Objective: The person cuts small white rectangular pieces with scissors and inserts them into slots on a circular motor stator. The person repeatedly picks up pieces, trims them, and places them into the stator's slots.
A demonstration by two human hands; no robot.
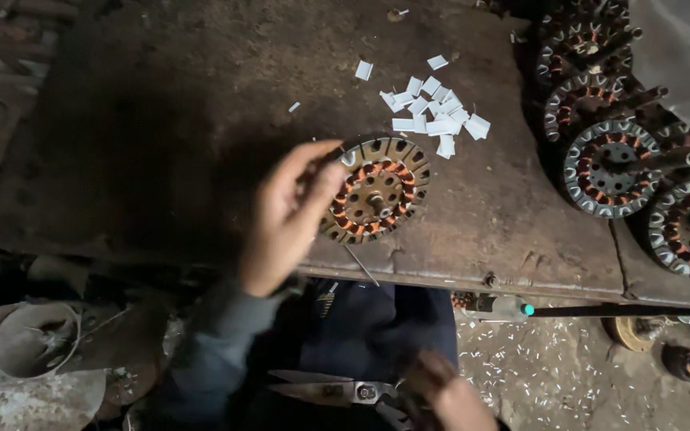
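Head view, looking down on a worn brown tabletop. A round motor stator, with copper-coloured windings inside a slotted metal ring, lies flat near the tabletop's front edge. The left hand rests at the stator's left rim, fingers loosely curled and touching the ring; whether anything is pinched between them cannot be told. The right hand is down at the lap, closed around the handles of a pair of scissors. The step in hand appears to be fitting insulation into the stator's slots; the next move would call for one paper slip picked up and lined with a slot. Just beyond the stator lies a loose heap of small white paper slips, rectangular and unmarked. At the right edge, well apart, sit stacked wound stators. White clippings litter the floor.
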